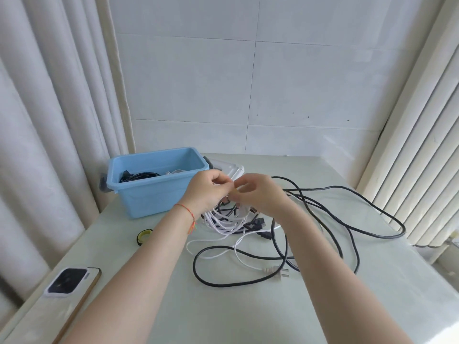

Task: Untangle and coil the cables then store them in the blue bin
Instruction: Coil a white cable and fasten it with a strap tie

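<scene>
White tiled wall behind, curtains both sides, pale green table (248, 314) w/ everything on it. Blue bin (151, 192) sits far left on the table, near the wall; a coiled black cable (139, 176) and something white already lie inside, so part of the job looks done. Both hands are raised just right of the bin, close together, over the tangle. Left hand (206, 192), red string at the wrist, has fingers curled and pinches a white cable (223, 223) whose loops hang below it in a bunch down to the table. Right hand (260, 194) is also curled, fingertips pinching what looks like the same white strand right beside the left; exact contact is blurred. The white cable's loose tail runs toward the viewer and ends in a plug (275, 269) lying flat. A long black cable (347, 219) sprawls in big loops across the right half, crossing the white one near the plug. Small dark connectors sit under the hanging loops, too small to id. Roll of tape (144, 235) and a phone (72, 281) lie left, well apart from the mess. Step in hand, imo: coiling the white cable. Next move prob needs the tail drawn free of the black loops before winding on, else the plug snags; then tie off and drop in the bin.
</scene>
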{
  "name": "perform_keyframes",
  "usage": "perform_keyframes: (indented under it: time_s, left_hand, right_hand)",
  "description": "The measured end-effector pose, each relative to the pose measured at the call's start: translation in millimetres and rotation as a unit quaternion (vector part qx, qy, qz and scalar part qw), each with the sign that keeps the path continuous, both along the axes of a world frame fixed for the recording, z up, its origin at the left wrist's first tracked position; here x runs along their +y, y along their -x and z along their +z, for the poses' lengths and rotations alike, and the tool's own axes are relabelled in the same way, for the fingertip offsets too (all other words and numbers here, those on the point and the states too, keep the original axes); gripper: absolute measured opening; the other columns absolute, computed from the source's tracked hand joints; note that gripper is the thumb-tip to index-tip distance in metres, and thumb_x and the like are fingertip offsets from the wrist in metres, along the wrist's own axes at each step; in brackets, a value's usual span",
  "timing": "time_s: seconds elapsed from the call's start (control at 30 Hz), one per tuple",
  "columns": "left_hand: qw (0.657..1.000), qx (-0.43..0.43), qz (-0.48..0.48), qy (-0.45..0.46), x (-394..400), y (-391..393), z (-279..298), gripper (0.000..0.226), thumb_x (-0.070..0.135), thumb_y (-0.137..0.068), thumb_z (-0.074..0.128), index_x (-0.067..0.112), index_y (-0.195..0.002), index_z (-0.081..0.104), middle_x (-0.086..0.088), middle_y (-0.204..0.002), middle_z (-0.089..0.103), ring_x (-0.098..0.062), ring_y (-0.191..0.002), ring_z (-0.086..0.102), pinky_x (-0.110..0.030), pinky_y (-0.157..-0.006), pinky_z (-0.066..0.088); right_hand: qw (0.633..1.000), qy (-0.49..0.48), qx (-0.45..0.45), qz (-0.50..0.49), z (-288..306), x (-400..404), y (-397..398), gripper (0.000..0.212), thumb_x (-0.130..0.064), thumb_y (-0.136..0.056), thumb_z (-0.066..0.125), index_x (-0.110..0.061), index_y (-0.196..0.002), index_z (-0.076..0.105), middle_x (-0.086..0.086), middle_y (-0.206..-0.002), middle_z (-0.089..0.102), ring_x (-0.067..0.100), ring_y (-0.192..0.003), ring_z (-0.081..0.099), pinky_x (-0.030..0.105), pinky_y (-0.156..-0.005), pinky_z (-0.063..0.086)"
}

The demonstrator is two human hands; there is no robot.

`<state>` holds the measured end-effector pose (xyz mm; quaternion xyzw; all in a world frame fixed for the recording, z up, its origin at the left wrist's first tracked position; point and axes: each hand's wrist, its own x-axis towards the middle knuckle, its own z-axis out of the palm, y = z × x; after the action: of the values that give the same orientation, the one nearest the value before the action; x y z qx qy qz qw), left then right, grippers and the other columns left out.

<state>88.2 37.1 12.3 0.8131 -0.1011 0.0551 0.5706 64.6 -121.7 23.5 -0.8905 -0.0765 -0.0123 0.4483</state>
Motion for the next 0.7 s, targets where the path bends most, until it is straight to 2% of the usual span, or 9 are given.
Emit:
perform_keyframes:
  time_s: [0.1, 0.17, 0.23, 0.3, 0.4, 0.47, 0.53, 0.6, 0.7]
  left_hand:
    - [0.999, 0.012, 0.029, 0.028, 3, 3, 1, 0.005, 0.013, -0.087, 0.064, 0.016, -0.086, 0.068, 0.002, -0.075, 0.067, -0.011, -0.063, 0.059, -0.015, -0.051, 0.041]
    - [0.997, 0.008, 0.064, 0.051, 17, 4, 7, 0.011, 0.017, -0.092, 0.057, 0.015, -0.096, 0.067, 0.003, -0.087, 0.065, -0.011, -0.077, 0.06, -0.016, -0.057, 0.044]
    - [0.993, -0.031, 0.108, 0.031, 42, 3, 14, 0.016, 0.021, -0.094, 0.053, 0.017, -0.101, 0.067, 0.01, -0.093, 0.064, -0.011, -0.09, 0.058, -0.023, -0.072, 0.042]
    - [0.986, -0.07, 0.151, 0.006, 69, 0, 17, 0.021, 0.017, -0.096, 0.049, 0.014, -0.103, 0.068, 0.008, -0.099, 0.064, -0.011, -0.096, 0.055, -0.024, -0.079, 0.036]
    - [0.973, -0.073, 0.214, -0.04, 106, -12, 14, 0.024, 0.015, -0.095, 0.046, 0.011, -0.103, 0.069, 0.003, -0.1, 0.065, -0.017, -0.096, 0.057, -0.026, -0.081, 0.04]
    - [0.965, -0.066, 0.232, -0.102, 125, -22, 9, 0.026, 0.014, -0.093, 0.046, 0.013, -0.105, 0.069, 0.0, -0.106, 0.068, -0.023, -0.101, 0.06, -0.034, -0.091, 0.046]
    - [0.957, -0.064, 0.232, -0.162, 141, -30, 4, 0.026, 0.013, -0.092, 0.046, 0.014, -0.105, 0.068, 0.0, -0.11, 0.068, -0.024, -0.104, 0.06, -0.039, -0.096, 0.046]
    - [0.953, -0.07, 0.227, -0.186, 151, -40, 0, 0.026, 0.013, -0.093, 0.046, 0.013, -0.107, 0.067, -0.001, -0.113, 0.067, -0.024, -0.105, 0.06, -0.038, -0.094, 0.047]
    - [0.953, -0.088, 0.224, -0.184, 154, -55, -1, 0.029, 0.012, -0.092, 0.046, 0.011, -0.116, 0.062, -0.006, -0.121, 0.061, -0.025, -0.111, 0.055, -0.037, -0.094, 0.046]
  right_hand:
    - [0.99, 0.116, -0.074, -0.032, 3, 19, -2, 0.022, -0.034, -0.08, 0.076, -0.017, -0.091, 0.066, -0.005, -0.081, 0.068, 0.016, -0.074, 0.062, 0.026, -0.064, 0.046]
    - [0.984, 0.138, -0.099, -0.05, 6, 29, -6, 0.019, -0.031, -0.085, 0.072, -0.015, -0.085, 0.062, -0.004, -0.075, 0.064, 0.019, -0.069, 0.059, 0.028, -0.059, 0.044]
    - [0.988, 0.087, -0.089, -0.089, 13, 36, -12, 0.021, -0.029, -0.089, 0.067, -0.011, -0.084, 0.059, 0.003, -0.073, 0.069, 0.023, -0.063, 0.067, 0.035, -0.058, 0.053]
    - [0.99, 0.01, -0.059, -0.131, 22, 44, -21, 0.019, -0.025, -0.091, 0.062, -0.007, -0.087, 0.058, 0.007, -0.068, 0.071, 0.019, -0.05, 0.068, 0.038, -0.055, 0.058]
    - [0.983, -0.082, -0.013, -0.164, 31, 64, -41, 0.021, -0.019, -0.089, 0.061, -0.001, -0.078, 0.06, 0.007, -0.057, 0.066, 0.02, -0.041, 0.061, 0.031, -0.047, 0.051]
    - [0.977, -0.13, 0.017, -0.166, 33, 80, -57, 0.026, -0.016, -0.086, 0.063, -0.002, -0.064, 0.059, 0.011, -0.057, 0.064, 0.023, -0.042, 0.056, 0.028, -0.045, 0.044]
    - [0.976, -0.137, 0.042, -0.163, 33, 102, -75, 0.028, -0.013, -0.083, 0.061, -0.003, -0.057, 0.057, 0.012, -0.056, 0.064, 0.025, -0.046, 0.054, 0.027, -0.045, 0.042]
    - [0.975, -0.142, 0.061, -0.157, 35, 120, -92, 0.027, -0.011, -0.083, 0.061, -0.002, -0.057, 0.057, 0.012, -0.057, 0.063, 0.024, -0.043, 0.053, 0.026, -0.044, 0.042]
    - [0.977, -0.123, 0.094, -0.147, 41, 141, -114, 0.02, -0.012, -0.084, 0.064, -0.001, -0.069, 0.057, 0.014, -0.056, 0.063, 0.025, -0.043, 0.058, 0.031, -0.054, 0.056]
